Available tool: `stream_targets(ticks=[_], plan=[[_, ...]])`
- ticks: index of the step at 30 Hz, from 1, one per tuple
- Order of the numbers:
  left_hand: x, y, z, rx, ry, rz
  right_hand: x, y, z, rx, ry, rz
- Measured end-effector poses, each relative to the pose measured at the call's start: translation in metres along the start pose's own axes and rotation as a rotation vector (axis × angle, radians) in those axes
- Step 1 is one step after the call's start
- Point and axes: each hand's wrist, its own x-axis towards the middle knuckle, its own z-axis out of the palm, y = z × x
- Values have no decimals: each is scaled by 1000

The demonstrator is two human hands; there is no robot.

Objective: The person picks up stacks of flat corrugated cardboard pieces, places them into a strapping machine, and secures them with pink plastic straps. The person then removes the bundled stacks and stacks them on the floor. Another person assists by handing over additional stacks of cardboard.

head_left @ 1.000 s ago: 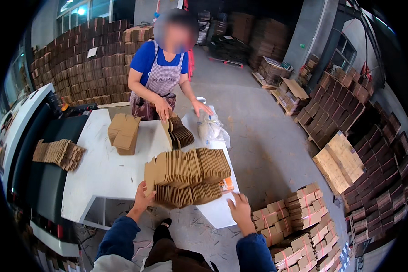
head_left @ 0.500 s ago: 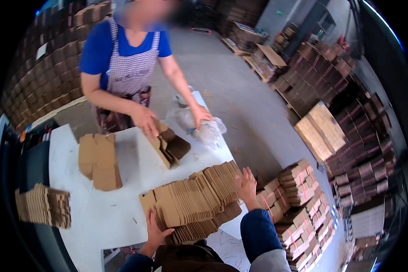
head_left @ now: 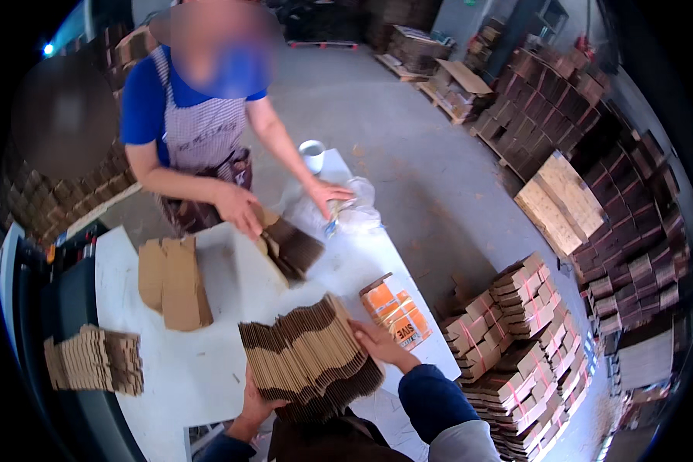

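Note:
A stack of folded brown cardboard blanks (head_left: pixel 304 350) stands on edge at the near side of the white table, held between my two hands. My left hand (head_left: pixel 256 406) grips its lower left end, thumb along the near underside, fingers partly hidden. My right hand (head_left: pixel 379 345) presses its fingers against the right end. Just beyond that hand, an orange-and-white printed packet with pale strapping (head_left: pixel 399 309) lies on the table. Across from me, a co-worker in a blue top and checked apron has one hand (head_left: pixel 239 209) on a smaller cardboard bundle (head_left: pixel 294 248) and the other (head_left: pixel 327 195) on clear plastic wrapping (head_left: pixel 358 209).
The white table (head_left: pixel 208 266) also carries another cardboard bundle (head_left: pixel 173 281) at left and a white cup (head_left: pixel 312 154) at the far edge. A further bundle (head_left: pixel 96 360) rests on a dark surface at left. Strapped cardboard stacks (head_left: pixel 516 350) stand on the floor at right, near a wooden crate (head_left: pixel 560 204).
My hands have closed on the cardboard stack and it has shifted left and turned, its edges now facing up. The orange packet has come into sight. The co-worker's hands have barely moved.

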Motion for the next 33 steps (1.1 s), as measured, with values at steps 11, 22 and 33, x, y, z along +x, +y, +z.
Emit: stream_targets(ticks=[11, 22, 33], plan=[[5, -13, 20, -112, -22, 81, -12, -7, 15, 186, 132, -119], [44, 67, 26, -179, -374, 2, -129, -14, 37, 347, 497, 161], [-12, 146, 149, 237, -1413, 674, -395, -52, 182, 335, 1416, 290]])
